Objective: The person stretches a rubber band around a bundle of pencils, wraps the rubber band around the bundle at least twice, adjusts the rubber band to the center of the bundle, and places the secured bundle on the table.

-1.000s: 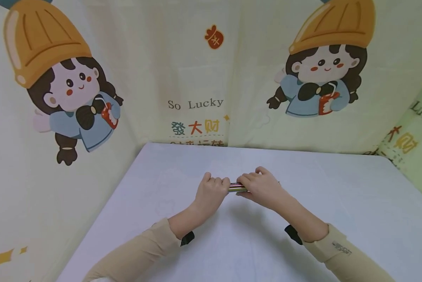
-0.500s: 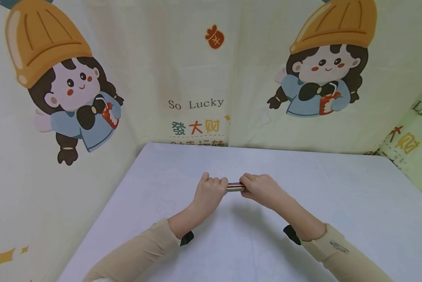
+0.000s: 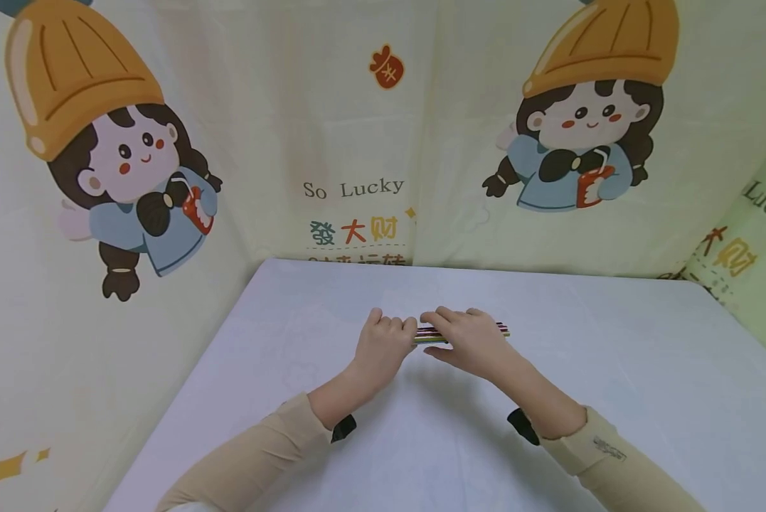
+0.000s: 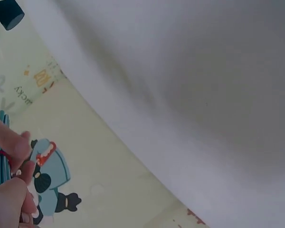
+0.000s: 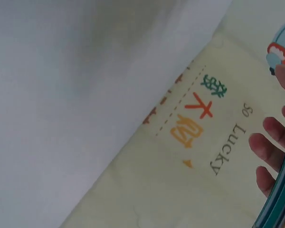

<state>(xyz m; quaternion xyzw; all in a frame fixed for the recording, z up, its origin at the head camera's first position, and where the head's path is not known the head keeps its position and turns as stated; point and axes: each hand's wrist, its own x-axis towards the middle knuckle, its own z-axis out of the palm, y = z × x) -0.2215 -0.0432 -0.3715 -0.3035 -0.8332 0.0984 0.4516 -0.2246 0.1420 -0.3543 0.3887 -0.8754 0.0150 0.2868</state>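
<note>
A bundle of thin striped pencils point(image 3: 429, 335) is held level above the table. My left hand point(image 3: 383, 352) grips its left end, fingers curled round it. The right hand point(image 3: 475, 345) lies over the bundle's right part, fingers extended and thumb apart below; the pencil ends stick out beyond it. In the left wrist view a thin red band point(image 4: 0, 152) crosses the teal side of the pencils, by the right thumb. Spread right fingers point(image 5: 268, 149) show behind the pencils point(image 5: 278, 199) in the right wrist view. The palm side of the left hand is hidden.
A white-covered table point(image 3: 331, 284) lies under both hands. Behind it hangs a pale curtain point(image 3: 261, 142) with printed cartoon figures and lettering. Black wrist devices point(image 3: 344, 427) sit under both forearms, below beige sleeves point(image 3: 261, 448).
The right fingers closed round the pencils half a second ago and are now spread again, shifted slightly left. The pencils' right ends have come into view. The left hand keeps its grip.
</note>
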